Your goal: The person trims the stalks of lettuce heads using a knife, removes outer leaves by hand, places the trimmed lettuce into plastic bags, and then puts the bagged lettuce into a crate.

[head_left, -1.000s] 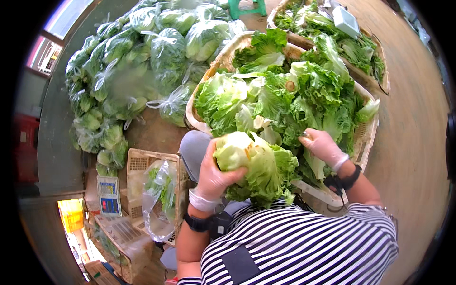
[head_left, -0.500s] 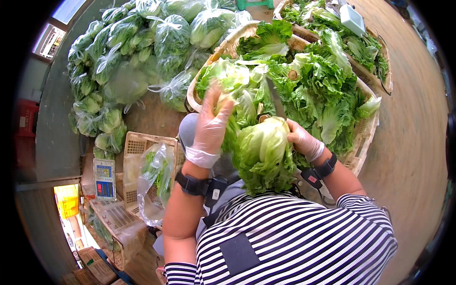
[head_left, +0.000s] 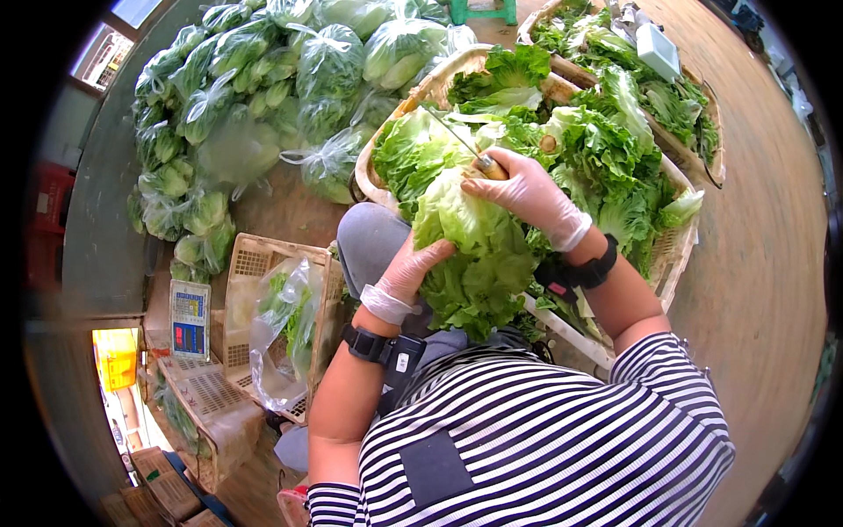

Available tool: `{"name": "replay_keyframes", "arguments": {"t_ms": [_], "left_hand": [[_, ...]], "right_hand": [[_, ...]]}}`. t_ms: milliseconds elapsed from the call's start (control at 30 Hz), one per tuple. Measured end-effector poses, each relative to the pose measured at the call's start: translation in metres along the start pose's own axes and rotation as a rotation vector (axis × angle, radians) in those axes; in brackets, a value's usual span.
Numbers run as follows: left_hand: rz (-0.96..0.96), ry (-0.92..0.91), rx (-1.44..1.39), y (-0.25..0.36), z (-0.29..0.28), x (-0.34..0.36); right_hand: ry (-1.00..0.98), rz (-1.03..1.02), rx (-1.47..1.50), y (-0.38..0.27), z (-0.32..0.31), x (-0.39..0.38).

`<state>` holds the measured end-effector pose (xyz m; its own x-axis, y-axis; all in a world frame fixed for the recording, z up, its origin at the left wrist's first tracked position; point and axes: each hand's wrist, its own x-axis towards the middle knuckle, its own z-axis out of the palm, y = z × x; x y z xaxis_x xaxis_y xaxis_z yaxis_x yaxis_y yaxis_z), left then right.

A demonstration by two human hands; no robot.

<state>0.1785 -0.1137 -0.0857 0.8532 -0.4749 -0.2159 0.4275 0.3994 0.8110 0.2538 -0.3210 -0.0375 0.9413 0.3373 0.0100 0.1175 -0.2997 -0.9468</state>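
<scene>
A leafy green lettuce head (head_left: pixel 474 241) is held above my lap, in front of the striped shirt. My left hand (head_left: pixel 411 270), in a clear glove, closes on the lettuce's lower left side, its fingers partly hidden beneath the leaves. A knife (head_left: pixel 490 167) with a wooden handle is gripped in my gloved right hand (head_left: pixel 534 195) at the top of the head. Its thin blade points up and to the left, over the loose leaves. The right fingertips also touch the lettuce's upper leaves.
A large wicker basket (head_left: pixel 367 167) of lettuce leaves stands just ahead, with a second leaf-filled basket (head_left: pixel 716 149) behind it. Bagged lettuces (head_left: pixel 329 66) pile up at the far left. Left of my knee are a plastic crate (head_left: pixel 246 255) with a bag and a scale (head_left: pixel 190 321).
My left hand, raised and apart before, has come down onto the lettuce's left side. The right hand with the knife has moved up and left to the top of the head.
</scene>
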Motion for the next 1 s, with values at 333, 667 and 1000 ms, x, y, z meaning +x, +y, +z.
{"name": "replay_keyframes", "arguments": {"t_ms": [333,667,1000], "left_hand": [[0.008,0.187,-0.262,-0.025,-0.018,-0.016],[0.094,0.208,-0.505,0.000,-0.015,-0.055],[0.293,0.516,-0.337,-0.032,-0.037,-0.149]], "right_hand": [[-0.142,-0.095,-0.350,-0.037,0.031,0.005],[-0.044,0.059,0.154,-0.014,-0.051,0.057],[0.247,-0.180,-0.585,0.042,-0.028,0.052]]}}
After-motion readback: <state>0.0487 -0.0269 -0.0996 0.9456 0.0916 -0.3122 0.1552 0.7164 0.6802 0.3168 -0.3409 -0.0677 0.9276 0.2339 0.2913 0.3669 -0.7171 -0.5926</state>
